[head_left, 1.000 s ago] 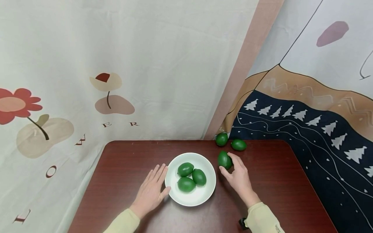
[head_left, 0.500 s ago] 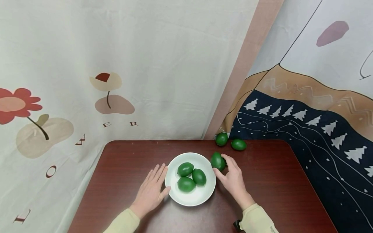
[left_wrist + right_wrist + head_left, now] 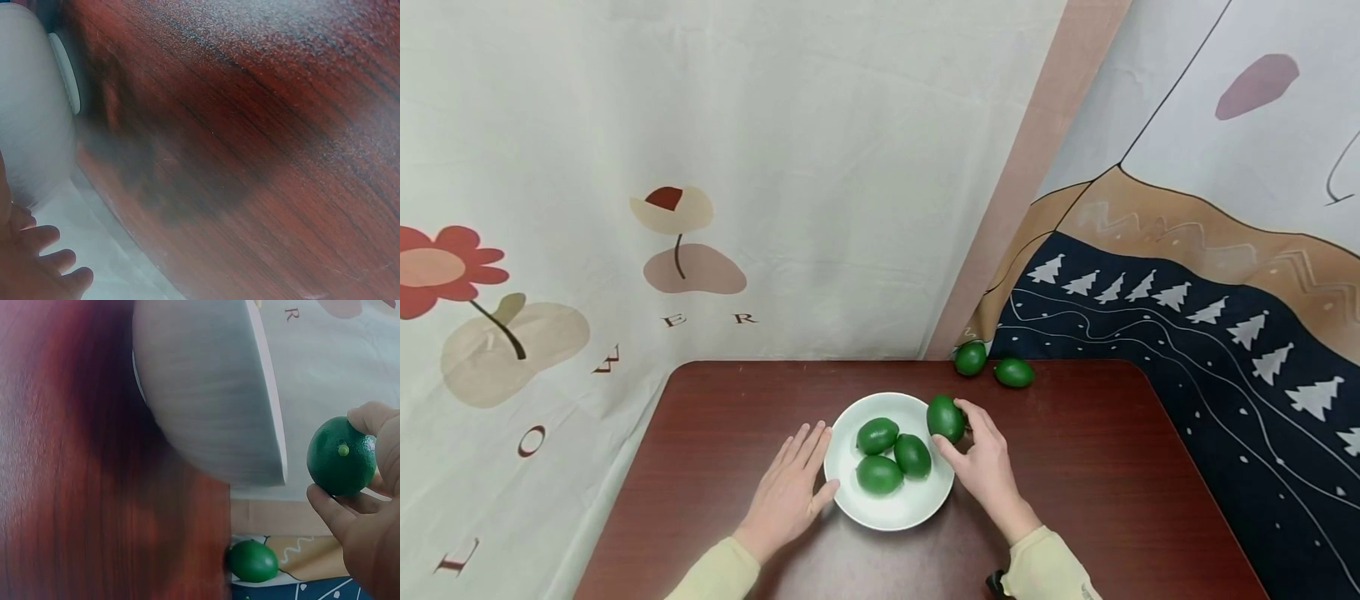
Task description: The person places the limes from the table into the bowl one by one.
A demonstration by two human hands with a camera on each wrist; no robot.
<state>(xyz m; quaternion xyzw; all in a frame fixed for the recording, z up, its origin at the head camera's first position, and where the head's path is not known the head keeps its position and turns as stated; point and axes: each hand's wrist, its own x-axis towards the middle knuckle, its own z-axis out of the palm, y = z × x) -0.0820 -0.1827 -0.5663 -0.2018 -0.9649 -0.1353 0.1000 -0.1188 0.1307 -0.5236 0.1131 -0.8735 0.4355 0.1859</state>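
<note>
A white bowl [image 3: 891,515] stands on the table with three green limes [image 3: 880,474] inside. My right hand [image 3: 990,471] pinches another lime [image 3: 945,418] between thumb and fingers, over the bowl's right rim in the head view. From the right wrist, that held lime [image 3: 337,459] appears raised above the rim level, apart from the bowl's wall [image 3: 206,394]. Against the bowl's left side rests my left hand [image 3: 786,493], fingers straight and thumb near the rim. The left wrist view shows those fingertips [image 3: 62,259] beside the bowl [image 3: 34,106].
Two more limes lie near the table's back edge, one at the left [image 3: 971,358] and one at the right [image 3: 1015,372]. The dark red wooden table [image 3: 1075,467] ends against a printed cloth backdrop [image 3: 820,208] behind it.
My right hand has carried the lime leftward from the table beside the bowl to above its right rim. The left hand and the bowl have kept their places.
</note>
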